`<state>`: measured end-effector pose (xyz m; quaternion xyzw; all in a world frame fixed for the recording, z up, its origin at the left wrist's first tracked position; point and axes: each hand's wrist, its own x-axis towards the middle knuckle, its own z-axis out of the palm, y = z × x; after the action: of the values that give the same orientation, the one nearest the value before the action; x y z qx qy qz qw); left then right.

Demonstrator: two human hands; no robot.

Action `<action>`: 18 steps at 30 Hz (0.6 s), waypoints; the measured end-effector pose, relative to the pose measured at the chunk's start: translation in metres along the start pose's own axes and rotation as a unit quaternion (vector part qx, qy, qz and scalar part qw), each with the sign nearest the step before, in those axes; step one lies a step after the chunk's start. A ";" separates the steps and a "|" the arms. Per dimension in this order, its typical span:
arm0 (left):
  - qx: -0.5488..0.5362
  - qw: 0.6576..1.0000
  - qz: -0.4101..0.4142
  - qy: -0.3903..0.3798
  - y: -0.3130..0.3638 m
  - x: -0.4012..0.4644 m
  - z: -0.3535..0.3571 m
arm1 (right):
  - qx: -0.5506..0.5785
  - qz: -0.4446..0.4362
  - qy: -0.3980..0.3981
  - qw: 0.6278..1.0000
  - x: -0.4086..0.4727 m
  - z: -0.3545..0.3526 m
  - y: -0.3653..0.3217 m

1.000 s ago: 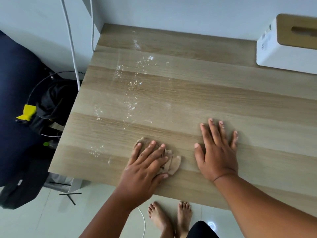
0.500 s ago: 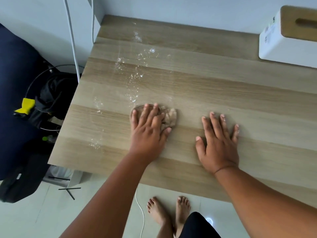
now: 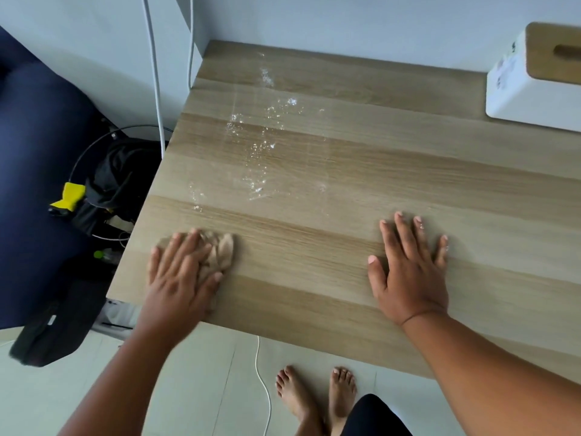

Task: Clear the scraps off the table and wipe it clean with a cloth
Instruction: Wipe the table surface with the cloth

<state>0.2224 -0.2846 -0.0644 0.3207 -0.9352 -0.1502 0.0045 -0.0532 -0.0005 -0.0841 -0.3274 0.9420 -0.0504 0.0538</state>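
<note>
A light wooden table (image 3: 361,190) fills the view. White crumbs and powder (image 3: 261,143) are strewn in a band from its far left part toward the middle. My left hand (image 3: 180,272) presses flat on a crumpled beige cloth (image 3: 221,251) near the table's front left corner, fingers spread and straight; the hand looks motion-blurred. Most of the cloth is hidden under the palm. My right hand (image 3: 408,272) lies flat on the bare wood near the front edge, fingers spread, holding nothing.
A white tissue box with a wooden lid (image 3: 534,80) stands at the far right by the wall. White cables (image 3: 154,73) hang past the table's left edge. A dark chair and a black bag (image 3: 119,184) sit left of the table. My bare feet (image 3: 314,394) stand below the front edge.
My left hand slid the cloth away from me into the crumbs, then back toward the front left corner. The right hand stayed planted in place.
</note>
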 end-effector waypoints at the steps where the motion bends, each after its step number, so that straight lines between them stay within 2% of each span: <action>1: -0.004 0.999 -0.048 0.006 0.001 0.012 -0.002 | 0.000 -0.001 0.001 1.000 0.000 0.000 0.000; 3: -0.010 0.993 -0.119 0.009 0.014 0.037 -0.001 | 0.000 -0.001 0.003 1.000 0.000 0.001 0.001; 5: -0.011 0.991 -0.137 -0.001 0.033 0.052 0.003 | -0.001 -0.001 0.002 1.000 -0.001 0.002 0.002; 9: -0.001 1.000 -0.008 -0.007 0.055 0.028 0.014 | -0.002 0.001 -0.001 1.000 -0.001 0.002 0.001; 11: -0.005 0.998 0.057 -0.016 0.046 0.004 0.015 | -0.002 0.001 -0.004 1.000 0.000 0.001 0.000; 13: -0.009 0.996 0.085 -0.023 0.024 -0.018 0.012 | -0.002 0.001 -0.006 1.000 -0.001 -0.001 0.000; 15: -0.009 0.998 0.057 -0.015 -0.004 -0.031 0.003 | 0.001 0.001 -0.004 1.000 -0.001 -0.001 0.000; 18: -0.001 0.997 -0.082 0.004 -0.033 -0.020 -0.010 | 0.003 0.000 -0.001 1.000 -0.001 -0.001 -0.001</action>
<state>0.2591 -0.2996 -0.0625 0.3971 -0.9055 -0.1499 -0.0032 -0.0522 -0.0008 -0.0828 -0.3271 0.9418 -0.0533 0.0557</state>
